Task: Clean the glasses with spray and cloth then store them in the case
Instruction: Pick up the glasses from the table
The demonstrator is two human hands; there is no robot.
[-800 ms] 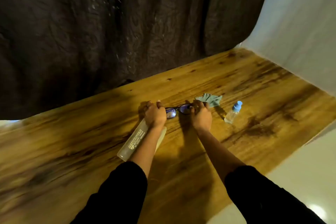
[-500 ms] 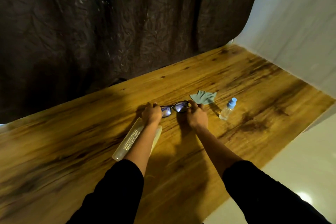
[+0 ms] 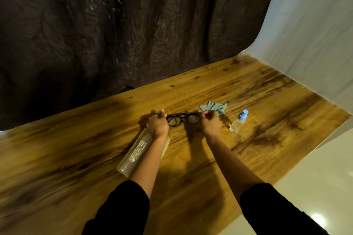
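1. head view: both hands are out over the wooden table (image 3: 267, 101), and between them they hold the glasses (image 3: 182, 120); the left hand (image 3: 157, 126) is pinched on the frame's left end, the right hand (image 3: 210, 123) pinched on its right end
2. head view: the glasses sit level with the lenses facing the person; whether they rest on the wood or are held just above it i cannot tell
3. head view: the cloth (image 3: 214, 108) lies crumpled just beyond the right hand, touching or nearly touching its knuckles, and nobody grips it
4. head view: the spray bottle (image 3: 238, 121), clear with a blue cap, stands a little to the right of the right hand, apart from it and capped
5. head view: the case (image 3: 139, 150), a long pale box with print on top, lies under the left forearm and runs back toward the person; it looks closed
6. judged from this, the task is at its start: spray and cloth look unused and no wetness is discernible on the lenses, so spraying, wiping, folding the arms and putting the glasses in the case all remain
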